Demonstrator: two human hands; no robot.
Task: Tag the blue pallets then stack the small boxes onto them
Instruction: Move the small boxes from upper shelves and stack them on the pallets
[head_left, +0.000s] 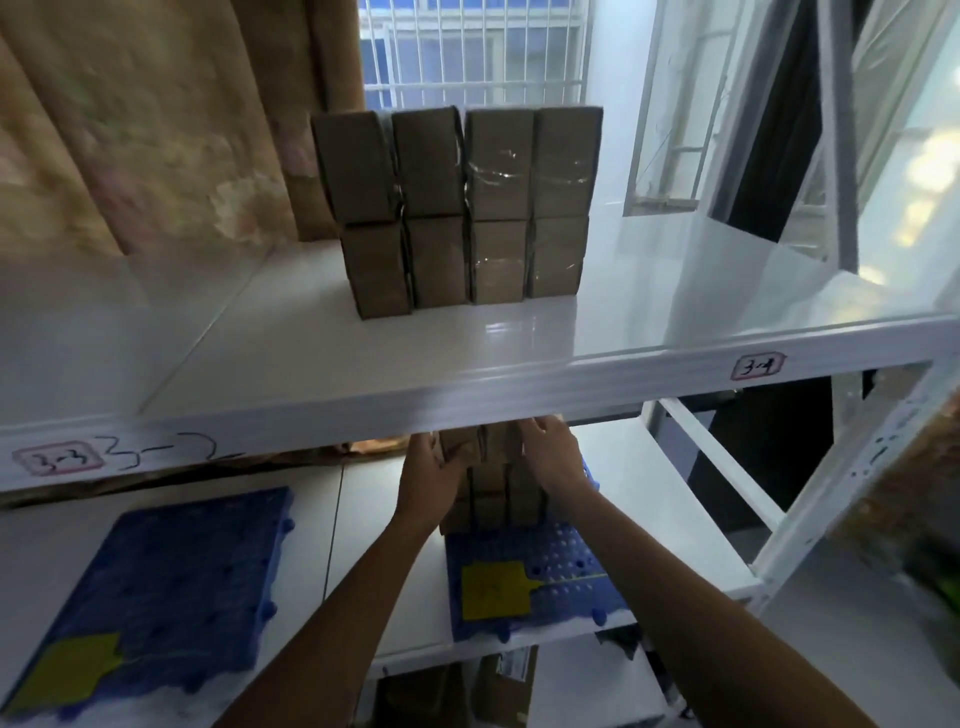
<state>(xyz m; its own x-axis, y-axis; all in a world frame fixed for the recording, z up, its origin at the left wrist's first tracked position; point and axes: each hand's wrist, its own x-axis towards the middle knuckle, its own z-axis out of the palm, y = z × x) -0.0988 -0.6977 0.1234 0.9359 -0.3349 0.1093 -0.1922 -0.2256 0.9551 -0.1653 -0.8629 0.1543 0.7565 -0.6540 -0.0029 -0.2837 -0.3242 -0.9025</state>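
Left hand (428, 470) and right hand (553, 457) press opposite sides of stack of small boxes (491, 478), fingers fairly straight, flat against cardboard. Stack sits on blue pallet (550, 566) directly below hands, on lower shelf (670, 519). Yellow tag (491, 590) lies on pallet's near part, nearer than hands. Second blue pallet (171, 587) well left of left hand, own yellow tag (67, 670) at near corner. Above hands, upper shelf (467, 358) carries block of wrapped boxes (457, 208), beyond hands. Window (475, 47) farthest.

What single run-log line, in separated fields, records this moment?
hands: left hand and right hand flank box stack | on: right pallet, tagged | left pallet: tagged, bare | upper shelf: boxes remain
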